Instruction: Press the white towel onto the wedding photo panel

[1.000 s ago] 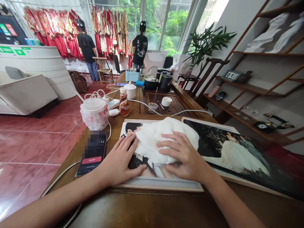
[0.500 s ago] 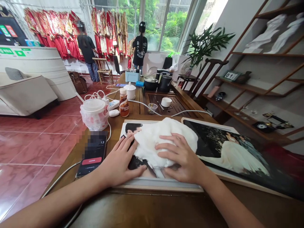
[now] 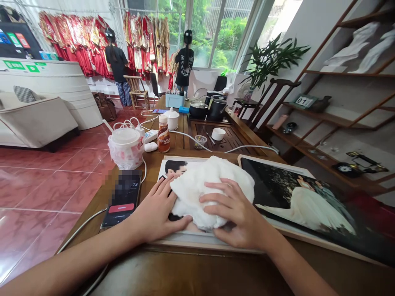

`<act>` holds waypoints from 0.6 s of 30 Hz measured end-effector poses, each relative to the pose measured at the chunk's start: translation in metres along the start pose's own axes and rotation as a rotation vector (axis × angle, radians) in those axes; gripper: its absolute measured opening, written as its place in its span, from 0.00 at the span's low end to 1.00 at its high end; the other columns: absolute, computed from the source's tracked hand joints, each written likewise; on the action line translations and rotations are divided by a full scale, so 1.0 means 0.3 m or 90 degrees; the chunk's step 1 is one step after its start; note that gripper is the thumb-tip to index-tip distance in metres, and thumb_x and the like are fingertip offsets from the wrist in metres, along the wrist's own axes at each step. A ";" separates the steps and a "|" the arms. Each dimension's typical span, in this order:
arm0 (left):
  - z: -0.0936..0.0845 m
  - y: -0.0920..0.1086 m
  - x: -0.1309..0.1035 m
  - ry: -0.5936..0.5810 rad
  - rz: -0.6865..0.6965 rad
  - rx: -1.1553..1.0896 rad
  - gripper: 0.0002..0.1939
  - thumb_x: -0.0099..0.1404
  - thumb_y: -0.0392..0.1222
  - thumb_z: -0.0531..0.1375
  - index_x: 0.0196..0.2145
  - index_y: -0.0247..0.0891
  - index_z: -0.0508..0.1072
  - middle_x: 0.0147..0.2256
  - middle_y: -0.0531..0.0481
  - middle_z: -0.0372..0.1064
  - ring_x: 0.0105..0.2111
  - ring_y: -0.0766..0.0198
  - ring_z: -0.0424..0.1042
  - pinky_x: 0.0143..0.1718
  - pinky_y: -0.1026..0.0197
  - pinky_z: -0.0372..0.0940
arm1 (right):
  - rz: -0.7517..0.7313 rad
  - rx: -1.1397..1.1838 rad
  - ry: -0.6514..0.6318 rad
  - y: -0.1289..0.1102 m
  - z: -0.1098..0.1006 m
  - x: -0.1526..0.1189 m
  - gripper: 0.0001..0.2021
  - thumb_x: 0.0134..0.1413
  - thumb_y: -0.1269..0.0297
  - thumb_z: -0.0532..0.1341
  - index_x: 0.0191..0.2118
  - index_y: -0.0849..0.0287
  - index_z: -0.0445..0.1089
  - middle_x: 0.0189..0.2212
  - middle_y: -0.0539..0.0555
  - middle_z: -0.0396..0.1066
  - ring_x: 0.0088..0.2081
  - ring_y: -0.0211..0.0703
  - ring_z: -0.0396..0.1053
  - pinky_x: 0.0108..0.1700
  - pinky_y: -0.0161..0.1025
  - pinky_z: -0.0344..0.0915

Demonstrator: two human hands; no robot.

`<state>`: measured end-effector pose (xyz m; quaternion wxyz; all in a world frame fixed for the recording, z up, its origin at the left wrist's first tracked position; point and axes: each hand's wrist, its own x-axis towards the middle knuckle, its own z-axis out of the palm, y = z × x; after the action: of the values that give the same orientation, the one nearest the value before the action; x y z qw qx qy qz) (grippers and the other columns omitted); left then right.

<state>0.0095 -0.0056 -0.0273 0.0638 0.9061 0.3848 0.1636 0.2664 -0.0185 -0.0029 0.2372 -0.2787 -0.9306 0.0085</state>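
Note:
A bunched white fluffy cloth (image 3: pixel 212 185) lies on a framed photo print (image 3: pixel 203 239), covering much of its middle. My right hand (image 3: pixel 233 211) grips the cloth with curved fingers and presses it onto the print. On the print's left side my left hand (image 3: pixel 160 211) rests flat, fingers stretched out and thumb toward the cloth's lower edge. The part of the cloth beneath my right palm is hidden. To the right, a second framed photo (image 3: pixel 293 197) shows a white gown on a dark background.
Left of my forearm lies a phone (image 3: pixel 121 197) on a cable. Behind it stand a plastic-wrapped cup (image 3: pixel 126 148), a coffee bottle (image 3: pixel 163 135) and a lidded white cup (image 3: pixel 171 119). A tea tray (image 3: pixel 231 139) holds a small bowl (image 3: pixel 218 134). Two people stand by hanging garments.
My right hand has moved slightly down with the cloth, whose folds have shifted. The cloth's left corner now reaches nearer my left fingers, which stay flat on the print.

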 end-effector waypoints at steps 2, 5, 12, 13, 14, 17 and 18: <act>0.001 -0.003 0.000 -0.011 0.006 0.002 0.41 0.65 0.56 0.59 0.67 0.30 0.51 0.68 0.35 0.40 0.68 0.42 0.35 0.65 0.41 0.44 | -0.021 0.018 -0.008 -0.011 0.004 0.004 0.15 0.47 0.69 0.62 0.44 0.54 0.66 0.48 0.52 0.73 0.60 0.55 0.60 0.62 0.57 0.44; -0.001 -0.001 0.005 -0.003 0.001 -0.007 0.41 0.66 0.57 0.59 0.67 0.31 0.52 0.68 0.36 0.41 0.68 0.42 0.36 0.66 0.41 0.43 | -0.009 0.008 -0.003 0.009 0.001 -0.002 0.15 0.47 0.69 0.62 0.44 0.54 0.66 0.49 0.51 0.73 0.60 0.54 0.61 0.62 0.56 0.44; -0.006 0.003 0.003 0.009 -0.003 -0.011 0.39 0.66 0.57 0.58 0.67 0.33 0.53 0.68 0.37 0.43 0.68 0.43 0.37 0.65 0.41 0.45 | 0.010 -0.018 0.002 0.006 0.001 0.000 0.14 0.48 0.67 0.62 0.43 0.54 0.67 0.48 0.52 0.74 0.59 0.57 0.61 0.60 0.58 0.45; -0.004 0.001 0.002 0.006 0.001 -0.010 0.39 0.66 0.56 0.59 0.67 0.33 0.53 0.68 0.36 0.43 0.68 0.43 0.37 0.65 0.41 0.44 | 0.000 -0.010 -0.004 -0.004 0.002 0.004 0.14 0.48 0.68 0.62 0.43 0.54 0.67 0.48 0.52 0.74 0.59 0.56 0.61 0.61 0.58 0.45; -0.003 -0.002 0.001 0.004 0.005 -0.011 0.39 0.65 0.56 0.59 0.67 0.32 0.53 0.68 0.36 0.44 0.68 0.43 0.37 0.65 0.40 0.44 | -0.009 -0.002 -0.009 -0.011 0.003 0.006 0.14 0.48 0.68 0.62 0.43 0.54 0.67 0.48 0.52 0.74 0.60 0.56 0.61 0.61 0.57 0.45; -0.001 -0.002 0.002 0.007 0.008 -0.016 0.40 0.65 0.56 0.59 0.67 0.33 0.53 0.68 0.37 0.44 0.68 0.42 0.38 0.65 0.40 0.45 | -0.016 -0.005 -0.012 -0.003 -0.002 0.005 0.14 0.48 0.69 0.61 0.43 0.54 0.67 0.48 0.52 0.74 0.59 0.54 0.61 0.61 0.56 0.45; -0.003 0.000 0.004 0.010 0.003 -0.016 0.40 0.66 0.56 0.59 0.67 0.33 0.53 0.68 0.37 0.44 0.68 0.43 0.38 0.65 0.40 0.45 | -0.009 -0.015 -0.010 0.007 -0.005 0.002 0.14 0.49 0.69 0.62 0.43 0.54 0.67 0.48 0.52 0.74 0.59 0.54 0.61 0.62 0.56 0.44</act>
<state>0.0101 -0.0048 -0.0262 0.0717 0.9050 0.3808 0.1757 0.2677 -0.0166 -0.0016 0.2267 -0.2746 -0.9344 -0.0019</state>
